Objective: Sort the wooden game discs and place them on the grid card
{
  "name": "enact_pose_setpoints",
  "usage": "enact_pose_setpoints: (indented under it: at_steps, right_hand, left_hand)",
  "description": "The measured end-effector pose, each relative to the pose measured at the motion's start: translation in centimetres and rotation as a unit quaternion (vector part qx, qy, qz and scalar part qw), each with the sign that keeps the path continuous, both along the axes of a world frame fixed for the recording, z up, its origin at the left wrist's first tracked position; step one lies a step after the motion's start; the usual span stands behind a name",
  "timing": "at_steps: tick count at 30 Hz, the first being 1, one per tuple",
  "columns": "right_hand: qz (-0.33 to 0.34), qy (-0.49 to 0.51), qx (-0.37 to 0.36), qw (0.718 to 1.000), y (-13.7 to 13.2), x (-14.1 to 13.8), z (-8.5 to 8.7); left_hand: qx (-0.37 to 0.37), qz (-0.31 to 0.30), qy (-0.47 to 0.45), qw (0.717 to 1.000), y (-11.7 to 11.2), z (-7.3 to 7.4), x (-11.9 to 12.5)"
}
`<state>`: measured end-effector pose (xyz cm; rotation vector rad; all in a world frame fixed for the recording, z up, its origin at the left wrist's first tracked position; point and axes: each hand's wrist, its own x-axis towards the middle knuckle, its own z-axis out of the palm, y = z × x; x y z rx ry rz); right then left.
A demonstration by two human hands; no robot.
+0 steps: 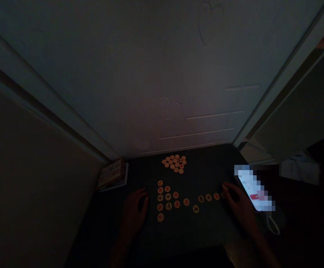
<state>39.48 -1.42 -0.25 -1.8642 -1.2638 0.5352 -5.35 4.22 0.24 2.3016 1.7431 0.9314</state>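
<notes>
Round, pale Chinese chess pieces [176,204] with red or dark marks lie on a dark tabletop [206,230], in short columns at the left and a row running right. At the right end of that row, my right hand [236,199] is closed with its fingertips on one piece [223,194], which they partly cover. My left hand [135,208] rests on the tabletop left of the columns, thumb and fingers apart, holding nothing. Behind the columns sits a cluster of pieces [172,166], most with plain faces up and a few showing marks.
A lit phone [255,193] with a blurred screen stands at the right edge, a pale loop [272,225] below it. Stacked books or boxes [111,175] lie at the back left. A pale wall panel with hearts [169,108] rises behind the table. The room is dim.
</notes>
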Motion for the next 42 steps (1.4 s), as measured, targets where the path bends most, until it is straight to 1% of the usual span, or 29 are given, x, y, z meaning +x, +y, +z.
enact_pose_setpoints:
  at_steps: [4, 10, 16, 23, 28, 32, 37, 42]
  right_hand:
    - [-0.005, 0.01, 0.001, 1.0, 0.0, -0.1, 0.2]
    - [0.008, 0.029, 0.007, 1.0, -0.1, -0.1, 0.5]
    - [-0.011, 0.041, -0.003, 0.999, -0.1, -0.2, 0.8]
    - [-0.028, 0.014, -0.008, 0.999, -0.1, -0.1, 0.6]
    - [-0.006, -0.002, 0.007, 1.0, -0.4, -0.3, 0.3]
    - [0.005, -0.034, 0.029, 0.999, -1.6, -0.2, 0.0]
    - [0.02, -0.089, 0.052, 0.994, -4.1, 0.2, -0.4]
    - [0.057, -0.111, 0.055, 0.991, -5.8, 0.0, -1.5]
  left_hand:
    - [-0.006, 0.0, 0.004, 1.0, 0.0, -0.2, -0.1]
    - [-0.006, 0.0, 0.002, 1.0, 0.1, -0.2, -0.1]
    - [-0.011, 0.006, -0.003, 1.0, 0.0, -0.1, 0.0]
    - [-0.009, 0.0, -0.009, 1.0, 0.0, -0.1, 0.0]
    - [-0.012, 0.005, -0.007, 1.0, 0.0, -0.2, -0.1]
    - [-0.008, 0.005, -0.006, 1.0, 0.0, -0.2, -0.1]
    - [-0.012, 0.005, -0.009, 1.0, 0.0, -0.1, 0.0]
    - [-0.004, 0.005, -0.008, 1.0, 0.2, -0.2, 0.0]
